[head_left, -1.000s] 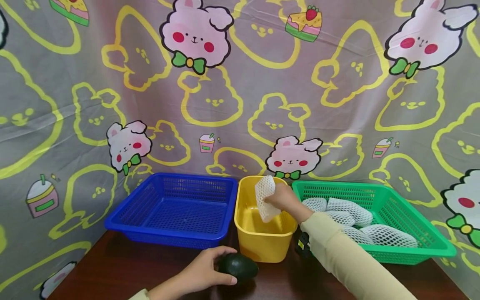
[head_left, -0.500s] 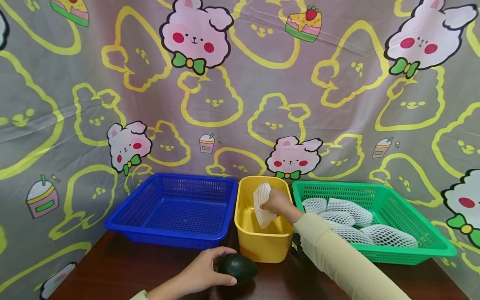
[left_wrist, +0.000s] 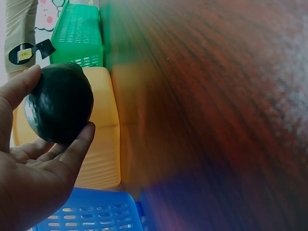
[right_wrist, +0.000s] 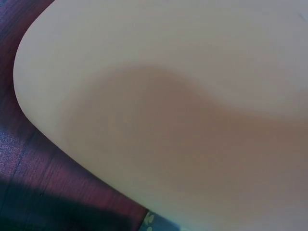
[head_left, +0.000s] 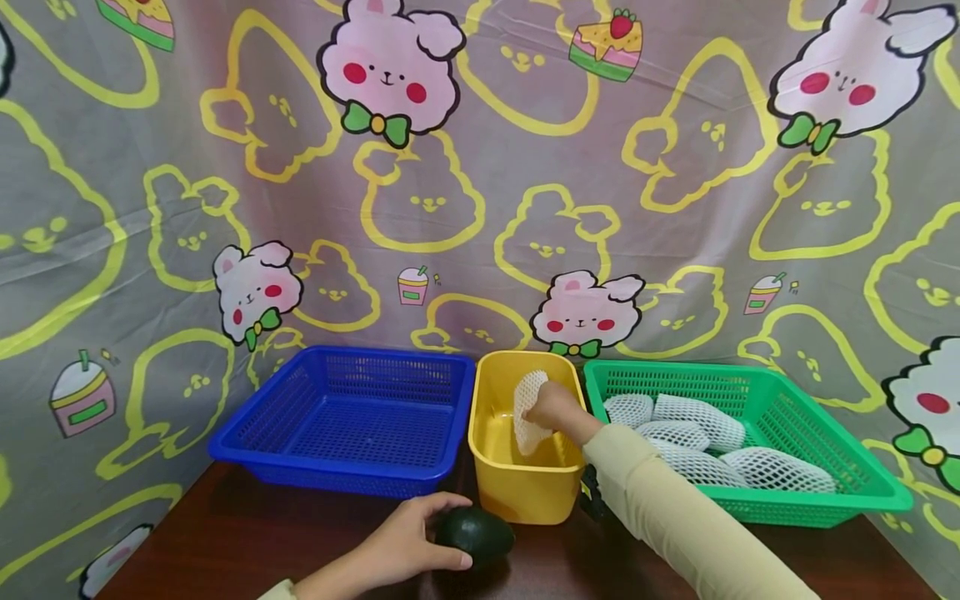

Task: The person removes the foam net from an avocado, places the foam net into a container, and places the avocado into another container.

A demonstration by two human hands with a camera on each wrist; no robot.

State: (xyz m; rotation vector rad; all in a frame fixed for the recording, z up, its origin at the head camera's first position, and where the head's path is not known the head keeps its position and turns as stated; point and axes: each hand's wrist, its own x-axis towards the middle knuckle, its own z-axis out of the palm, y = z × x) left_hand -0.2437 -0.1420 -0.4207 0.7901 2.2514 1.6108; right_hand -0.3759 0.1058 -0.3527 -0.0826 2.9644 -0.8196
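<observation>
In the head view my left hand [head_left: 408,537] grips a dark green avocado [head_left: 482,535] low over the brown table, its thumb on the near side. The left wrist view shows the glossy avocado [left_wrist: 60,103] between thumb and fingers. My right hand [head_left: 557,408] pinches a white foam net sleeve [head_left: 528,412] inside the mouth of the yellow bin [head_left: 525,496]. The sleeve looks flattened and hangs upright. Its lower end is above or at the bin's floor; I cannot tell which. A blurred pale yellow surface [right_wrist: 168,120] fills most of the right wrist view, hiding the hand there.
A blue perforated basket [head_left: 337,477] stands left of the bin. To the right, a green basket [head_left: 810,512] holds several net-wrapped items [head_left: 776,472]. A patterned curtain [head_left: 450,275] hangs behind. My right forearm [head_left: 690,517] crosses in front of the green basket.
My right hand has lowered the foam net sleeve into the yellow bin, moving slightly left. The left hand and avocado stay in place.
</observation>
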